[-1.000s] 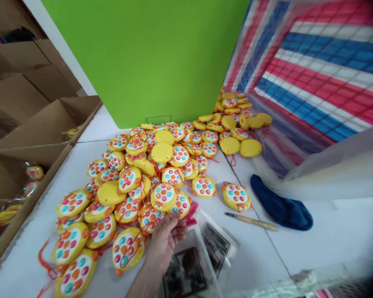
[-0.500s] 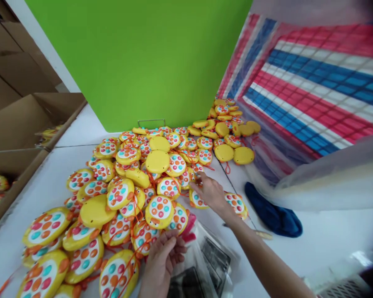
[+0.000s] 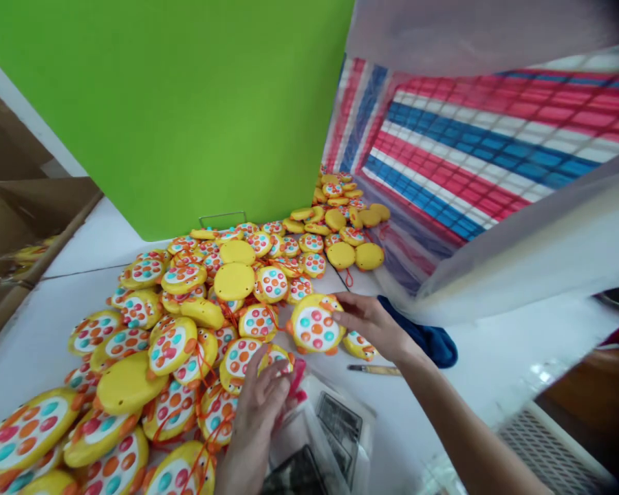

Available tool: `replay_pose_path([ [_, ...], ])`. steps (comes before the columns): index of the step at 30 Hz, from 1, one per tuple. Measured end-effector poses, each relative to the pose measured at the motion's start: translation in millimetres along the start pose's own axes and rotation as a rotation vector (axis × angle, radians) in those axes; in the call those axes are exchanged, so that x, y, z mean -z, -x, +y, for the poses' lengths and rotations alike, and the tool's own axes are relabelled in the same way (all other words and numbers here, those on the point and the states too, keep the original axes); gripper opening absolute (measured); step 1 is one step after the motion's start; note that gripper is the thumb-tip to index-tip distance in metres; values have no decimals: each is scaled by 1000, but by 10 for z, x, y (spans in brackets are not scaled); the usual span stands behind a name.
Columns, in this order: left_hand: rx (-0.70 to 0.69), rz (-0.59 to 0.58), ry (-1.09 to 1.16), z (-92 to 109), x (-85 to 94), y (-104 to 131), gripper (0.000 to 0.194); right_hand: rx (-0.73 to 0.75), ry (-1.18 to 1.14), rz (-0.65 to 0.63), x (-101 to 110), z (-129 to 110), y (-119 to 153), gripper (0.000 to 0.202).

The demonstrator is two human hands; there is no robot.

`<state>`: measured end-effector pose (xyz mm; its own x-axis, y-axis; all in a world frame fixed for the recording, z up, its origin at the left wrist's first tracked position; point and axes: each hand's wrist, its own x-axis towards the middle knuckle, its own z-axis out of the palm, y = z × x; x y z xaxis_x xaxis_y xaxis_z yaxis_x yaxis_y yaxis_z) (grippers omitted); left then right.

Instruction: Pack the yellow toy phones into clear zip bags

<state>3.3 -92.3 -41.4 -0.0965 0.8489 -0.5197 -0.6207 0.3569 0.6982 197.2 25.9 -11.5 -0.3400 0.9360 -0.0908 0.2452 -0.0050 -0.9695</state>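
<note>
Right hand (image 3: pixel 374 323) pinched a yellow toy (image 3: pixel 317 324) by its right edge, dotted face showing, at the right of the heaped toys (image 3: pixel 234 282). Left hand (image 3: pixel 255 409) was nearer, fingers half-curled by a pink piece (image 3: pixel 298 377); couldn't tell if gripping. Clear bags (image 3: pixel 348 419) lay right of it.

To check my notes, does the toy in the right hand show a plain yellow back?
No, the toy in the right hand shows a white face with coloured dots.
</note>
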Motion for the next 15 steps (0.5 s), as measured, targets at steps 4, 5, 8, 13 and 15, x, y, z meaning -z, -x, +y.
replay_pose_path([
  [4, -73, -131, -111, 81, -226, -28, 63, 95, 28, -97, -187, -141, 273, 42],
  [5, -83, -135, -102, 86, -237, -39, 60, 116, 57, -70, -199, -125, 326, 41],
  [8, -128, -71, -25, 102, -177, -60, 57, 113, 233, 31, -77, 82, 508, 34],
  [13, -163, 0, 41, 111, -12, -74, 56, 120, 720, 153, 281, 789, 898, 27],
  [15, -154, 3, 50, 107, 26, -77, 57, 171, 821, 187, 340, 1039, 1033, 29],
])
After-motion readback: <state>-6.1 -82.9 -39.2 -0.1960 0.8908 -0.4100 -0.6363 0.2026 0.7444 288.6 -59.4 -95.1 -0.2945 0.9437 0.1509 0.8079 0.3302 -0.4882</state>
